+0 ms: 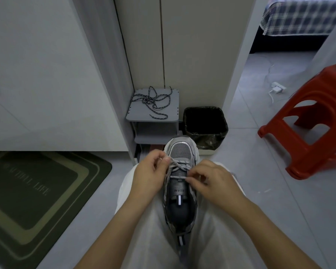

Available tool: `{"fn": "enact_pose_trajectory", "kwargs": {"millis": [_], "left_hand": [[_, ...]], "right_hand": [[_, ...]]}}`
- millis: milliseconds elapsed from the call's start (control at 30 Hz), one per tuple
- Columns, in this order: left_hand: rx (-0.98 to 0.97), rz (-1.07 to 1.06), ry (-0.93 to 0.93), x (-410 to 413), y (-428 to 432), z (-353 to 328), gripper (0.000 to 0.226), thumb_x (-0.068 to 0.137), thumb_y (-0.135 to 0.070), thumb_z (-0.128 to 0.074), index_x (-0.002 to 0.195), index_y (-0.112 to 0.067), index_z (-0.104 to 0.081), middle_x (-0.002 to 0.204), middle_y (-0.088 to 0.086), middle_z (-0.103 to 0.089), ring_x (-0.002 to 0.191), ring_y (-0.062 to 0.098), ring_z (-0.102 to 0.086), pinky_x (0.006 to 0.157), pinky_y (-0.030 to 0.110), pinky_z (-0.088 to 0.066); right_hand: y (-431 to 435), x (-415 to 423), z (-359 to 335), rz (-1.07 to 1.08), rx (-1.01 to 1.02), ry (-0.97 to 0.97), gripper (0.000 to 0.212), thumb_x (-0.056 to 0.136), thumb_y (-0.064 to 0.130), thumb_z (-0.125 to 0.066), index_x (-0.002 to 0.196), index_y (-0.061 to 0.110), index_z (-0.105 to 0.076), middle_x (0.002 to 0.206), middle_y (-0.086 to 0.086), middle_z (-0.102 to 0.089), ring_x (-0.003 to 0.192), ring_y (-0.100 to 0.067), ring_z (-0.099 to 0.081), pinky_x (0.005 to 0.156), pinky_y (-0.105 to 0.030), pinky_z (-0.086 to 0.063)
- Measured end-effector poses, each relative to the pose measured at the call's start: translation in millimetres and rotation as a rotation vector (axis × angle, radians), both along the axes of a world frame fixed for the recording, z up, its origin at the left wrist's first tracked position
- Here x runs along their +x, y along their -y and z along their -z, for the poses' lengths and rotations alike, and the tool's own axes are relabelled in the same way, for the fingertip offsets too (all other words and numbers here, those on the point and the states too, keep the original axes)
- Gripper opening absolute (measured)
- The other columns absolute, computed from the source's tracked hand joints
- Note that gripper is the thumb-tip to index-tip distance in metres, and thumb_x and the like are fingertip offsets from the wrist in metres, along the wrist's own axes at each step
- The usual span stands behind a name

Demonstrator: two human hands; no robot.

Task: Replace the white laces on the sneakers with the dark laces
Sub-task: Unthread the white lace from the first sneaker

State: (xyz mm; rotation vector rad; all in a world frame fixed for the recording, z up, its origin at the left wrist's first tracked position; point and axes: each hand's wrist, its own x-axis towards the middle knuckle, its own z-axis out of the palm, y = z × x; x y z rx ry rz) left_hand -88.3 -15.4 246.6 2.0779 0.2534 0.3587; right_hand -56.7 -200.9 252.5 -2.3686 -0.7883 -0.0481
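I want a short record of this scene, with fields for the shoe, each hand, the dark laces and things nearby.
sneaker: on the person's lap, toe pointing away, white lace threaded near the toe
left hand: pinches the white lace
right hand: pinches the white lace
dark laces: loose on the grey shelf
nearby: bin, red stool

Two bare forearms (116,226) reach up from the lower frame; left grip (149,172) and right grip (211,181), at centre, each pinch the lace (179,163).
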Motion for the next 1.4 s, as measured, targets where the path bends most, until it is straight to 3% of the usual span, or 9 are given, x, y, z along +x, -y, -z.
{"fn": "enact_pose_trajectory", "kwargs": {"millis": [133,300,400,667,867,967,1100,1233,1400], "left_hand": [[-0.059,0.006,-0.047,6,-9,-2,0.013,0.083,-0.03,-0.066,0.072,-0.028,-0.06,0.056,-0.011,-0.052,0.054,0.002,-0.047,0.058,0.02,-0.041],[-0.22,0.101,-0.268,-12,-12,15,0.026,0.065,-0.033,-0.081,0.084,-0.022,-0.066,0.076,0.002,-0.069,0.066,0.008,-0.059,0.071,0.027,-0.05],[-0.168,0.025,-0.194,-12,-6,17,0.016,0.077,-0.013,-0.075,0.069,-0.025,-0.067,0.065,-0.003,-0.065,0.057,0.002,-0.055,0.064,0.023,-0.047],[-0.121,-0.287,-0.061,3,-37,-16,0.015,0.082,-0.017,-0.07,0.067,-0.018,-0.067,0.06,0.001,-0.061,0.053,0.012,-0.05,0.055,0.025,-0.041],[-0.012,0.031,-0.39,-9,-20,6,0.057,0.076,-0.064,-0.059,0.063,-0.009,-0.067,0.059,0.006,-0.065,0.055,0.013,-0.054,0.06,0.037,-0.048],[0.016,0.028,-0.258,-15,-2,15,0.033,0.082,-0.039,-0.067,0.059,-0.016,-0.065,0.051,-0.006,-0.058,0.049,0.002,-0.048,0.053,0.025,-0.039],[0.024,-0.123,-0.162,-13,-1,9,0.02,0.083,-0.027,-0.068,0.064,-0.026,-0.065,0.063,-0.008,-0.065,0.061,0.01,-0.061,0.062,0.027,-0.047],[-0.2,-0.407,-0.048,-11,-35,-15,0.016,0.087,-0.022,-0.064,0.076,-0.012,-0.067,0.067,0.002,-0.064,0.045,-0.001,-0.054,0.048,0.017,-0.043],[-0.231,-0.209,-0.327,-19,-33,-9,0.029,0.091,-0.033,-0.058,0.074,-0.012,-0.07,0.067,0.009,-0.069,0.053,0.015,-0.057,0.058,0.027,-0.044]], "right_hand": [[-7,-4,3,0.03,-0.028,-0.009,0.018,0.08,0.039,-0.068,0.092,0.025,-0.068,0.085,0.011,-0.06,0.077,-0.011,-0.056,0.073,-0.029,-0.046],[-3,-4,4,0.088,0.02,-0.034,0.022,0.079,0.045,-0.065,0.089,0.026,-0.066,0.071,0.017,-0.057,0.069,-0.008,-0.057,0.07,-0.035,-0.05],[-3,-6,4,0.075,0.015,-0.049,0.021,0.08,0.043,-0.063,0.092,0.026,-0.065,0.072,0.018,-0.056,0.069,-0.008,-0.056,0.07,-0.036,-0.051],[-5,-9,4,0.103,-0.014,-0.067,0.022,0.078,0.041,-0.069,0.094,0.026,-0.067,0.067,0.016,-0.058,0.07,-0.013,-0.06,0.071,-0.027,-0.047],[-4,-10,9,0.145,0.038,-0.115,0.012,0.081,0.036,-0.068,0.088,0.027,-0.066,0.059,0.02,-0.051,0.061,-0.003,-0.052,0.062,-0.023,-0.044],[-5,-9,9,0.138,0.041,-0.131,0.011,0.081,0.036,-0.068,0.088,0.029,-0.065,0.06,0.019,-0.052,0.062,-0.003,-0.052,0.062,-0.024,-0.045],[-5,-10,8,0.146,0.053,-0.139,0.012,0.081,0.035,-0.068,0.09,0.027,-0.065,0.06,0.019,-0.052,0.065,-0.005,-0.055,0.063,-0.023,-0.046],[-3,-9,6,0.155,0.06,-0.166,0.011,0.082,0.034,-0.068,0.089,0.026,-0.066,0.059,0.018,-0.054,0.066,-0.005,-0.056,0.065,-0.021,-0.046],[-6,-7,5,0.156,0.053,-0.16,0.004,0.081,0.033,-0.068,0.082,0.028,-0.068,0.071,0.015,-0.063,0.072,-0.005,-0.06,0.07,-0.028,-0.05]]}}
